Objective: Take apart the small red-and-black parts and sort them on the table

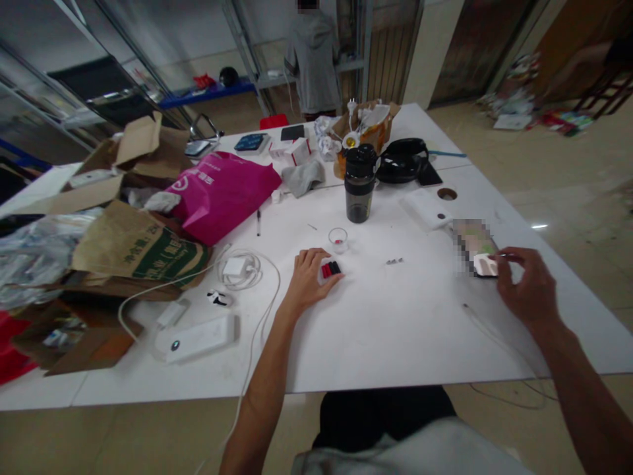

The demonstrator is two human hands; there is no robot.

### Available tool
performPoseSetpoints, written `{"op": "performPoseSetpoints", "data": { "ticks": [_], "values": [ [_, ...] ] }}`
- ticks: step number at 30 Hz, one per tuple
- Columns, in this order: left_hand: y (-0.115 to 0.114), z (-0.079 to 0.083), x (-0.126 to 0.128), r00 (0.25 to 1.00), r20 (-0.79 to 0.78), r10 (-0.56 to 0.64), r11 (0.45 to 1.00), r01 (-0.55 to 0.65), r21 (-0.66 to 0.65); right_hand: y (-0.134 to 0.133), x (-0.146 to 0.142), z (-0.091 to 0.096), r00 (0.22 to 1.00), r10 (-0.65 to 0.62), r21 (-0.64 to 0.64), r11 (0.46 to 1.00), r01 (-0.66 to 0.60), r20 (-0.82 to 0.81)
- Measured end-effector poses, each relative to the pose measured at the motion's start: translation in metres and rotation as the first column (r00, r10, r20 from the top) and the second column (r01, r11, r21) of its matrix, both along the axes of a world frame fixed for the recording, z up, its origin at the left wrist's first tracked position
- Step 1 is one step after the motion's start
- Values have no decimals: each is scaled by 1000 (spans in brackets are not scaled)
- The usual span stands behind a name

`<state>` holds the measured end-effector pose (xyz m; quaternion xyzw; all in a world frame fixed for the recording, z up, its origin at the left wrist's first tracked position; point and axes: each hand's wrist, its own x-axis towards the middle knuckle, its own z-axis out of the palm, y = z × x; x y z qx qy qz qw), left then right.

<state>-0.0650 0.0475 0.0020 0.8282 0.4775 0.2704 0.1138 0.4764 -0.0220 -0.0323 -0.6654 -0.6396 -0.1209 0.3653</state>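
My left hand (312, 280) rests on the white table, its thumb and fingers curled around a small red and black block (331, 269). Just beyond it stands a small clear cup (338, 241) with something red inside. A few tiny metallic pieces (394, 262) lie in a row to the right of the block. Over at the right, my right hand (528, 287) is pinched closed at the edge of a phone (472, 239), whose screen is partly blurred out. A thin dark thing shows at its fingertips, too small to name.
A dark bottle (359, 188) stands mid-table, with a black headset (403, 160) behind it. On the left are a pink bag (225, 191), cardboard boxes (153, 145), a coiled white cable (240, 270) and a white power bank (200, 340). A person (312, 63) stands beyond the table.
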Motion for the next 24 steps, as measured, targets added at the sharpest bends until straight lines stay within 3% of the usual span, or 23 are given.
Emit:
{"op": "performPoseSetpoints", "data": {
  "ticks": [5, 8, 11, 16, 24],
  "values": [
    [0, 1, -1, 1000, 8, -18, 1000, 18, -8, 11, -51, 20, 976, 192, -35, 980, -196, -100],
    [0, 1, -1, 1000, 4, -23, 1000, 23, -13, 27, -95, 32, 908, 386, -118, 906, -406, -162],
    [0, 1, -2, 1000, 8, -20, 1000, 20, -16, 47, -124, 36, 843, 490, -178, 830, -529, -220],
    [1, -1, -4, 1000, 16, -23, 1000, 23, -19, 67, -126, 22, 834, 505, -234, 803, -548, -223],
    [1, 0, -3, 1000, 6, -31, 999, 31, -17, 72, -120, 0, 839, 495, -270, 796, -542, -225]
  ]
}}
